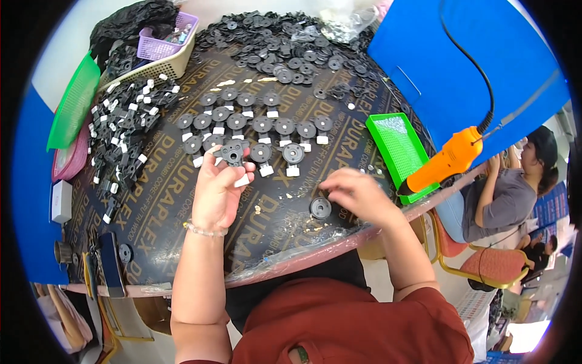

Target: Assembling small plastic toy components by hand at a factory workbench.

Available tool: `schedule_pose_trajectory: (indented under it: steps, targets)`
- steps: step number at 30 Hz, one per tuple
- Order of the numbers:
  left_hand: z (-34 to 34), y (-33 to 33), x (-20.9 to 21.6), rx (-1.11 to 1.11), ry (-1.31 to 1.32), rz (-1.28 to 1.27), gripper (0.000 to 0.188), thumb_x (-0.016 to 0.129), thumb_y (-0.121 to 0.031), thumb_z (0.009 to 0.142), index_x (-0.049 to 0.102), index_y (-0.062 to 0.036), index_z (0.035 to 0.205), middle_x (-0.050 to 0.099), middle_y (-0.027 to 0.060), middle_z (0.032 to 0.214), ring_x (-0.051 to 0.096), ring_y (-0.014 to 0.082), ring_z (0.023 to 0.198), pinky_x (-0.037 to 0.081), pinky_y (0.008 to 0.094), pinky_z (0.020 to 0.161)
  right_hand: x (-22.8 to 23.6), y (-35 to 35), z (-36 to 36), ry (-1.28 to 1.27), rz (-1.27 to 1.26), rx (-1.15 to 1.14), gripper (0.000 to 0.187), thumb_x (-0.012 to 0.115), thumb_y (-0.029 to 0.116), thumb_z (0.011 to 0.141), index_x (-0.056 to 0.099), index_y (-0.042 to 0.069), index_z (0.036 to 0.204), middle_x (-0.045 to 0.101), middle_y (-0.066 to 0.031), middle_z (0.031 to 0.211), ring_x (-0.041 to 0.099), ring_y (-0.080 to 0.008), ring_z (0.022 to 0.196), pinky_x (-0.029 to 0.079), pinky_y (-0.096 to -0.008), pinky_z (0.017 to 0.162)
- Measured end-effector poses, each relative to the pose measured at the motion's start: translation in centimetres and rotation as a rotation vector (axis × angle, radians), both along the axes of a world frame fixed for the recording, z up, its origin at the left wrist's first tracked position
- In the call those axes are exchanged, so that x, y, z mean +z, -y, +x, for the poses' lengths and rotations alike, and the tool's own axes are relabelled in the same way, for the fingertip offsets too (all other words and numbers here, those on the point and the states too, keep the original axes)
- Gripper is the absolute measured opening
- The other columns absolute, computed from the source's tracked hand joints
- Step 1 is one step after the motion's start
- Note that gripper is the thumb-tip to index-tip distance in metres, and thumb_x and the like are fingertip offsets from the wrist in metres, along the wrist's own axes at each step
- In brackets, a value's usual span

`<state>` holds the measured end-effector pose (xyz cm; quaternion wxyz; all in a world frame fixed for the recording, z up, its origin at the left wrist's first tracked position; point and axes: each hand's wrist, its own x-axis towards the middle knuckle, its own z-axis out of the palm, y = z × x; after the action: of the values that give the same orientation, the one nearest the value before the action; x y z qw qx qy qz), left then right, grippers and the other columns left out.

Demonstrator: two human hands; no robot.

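My left hand (216, 191) holds up a black plastic part with a white end (232, 155), pinched between thumb and fingers. My right hand (357, 195) hovers near the table's front edge, its fingers curled in toward the thumb; whatever may be between the fingertips is too small to make out. Just beneath those fingertips a round black disc (320, 208) lies on the table. Beyond my left hand, several black parts with round discs and white ends (262, 125) stand in uneven rows. One such part (293, 154) lies between my two hands, a little farther off.
A heap of black-and-white parts (124, 127) covers the left side. Loose black discs (291, 51) pile up at the back. On the right are a green tray of small pieces (397, 145) and a hanging orange electric screwdriver (445, 159). A co-worker (509, 188) sits beyond.
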<state>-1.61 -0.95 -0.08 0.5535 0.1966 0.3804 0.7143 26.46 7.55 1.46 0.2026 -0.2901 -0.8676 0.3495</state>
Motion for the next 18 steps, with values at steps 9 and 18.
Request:
schedule_pose_trajectory:
  steps: [9,18]
  targets:
    - [1.9,0.0,-0.1,-0.152,-0.137,-0.031,0.060,0.057,0.008,0.087,0.035,-0.0026,0.142,0.061,0.0191,0.113,0.067,0.0295,0.101,0.058,0.0385,0.086,-3.4,-2.6,4.3,0.207,0.451,-0.562,0.010,0.065,0.005,0.086,0.070,0.005,0.094,0.067,-0.0127,0.090,0.065,-0.0338,0.086,0.053,-0.0419,0.078]
    - [1.2,-0.2,-0.2,-0.131,-0.100,-0.040,0.051,0.050,0.002,0.090,0.039,-0.0028,0.140,0.062,0.0196,0.114,0.066,0.0309,0.105,0.056,0.0416,0.089,-4.0,-3.8,4.1,0.265,0.525,-0.425,0.005,0.066,0.004,0.079,0.070,0.004,0.081,0.065,-0.0132,0.083,0.064,-0.0346,0.083,0.053,-0.0436,0.077]
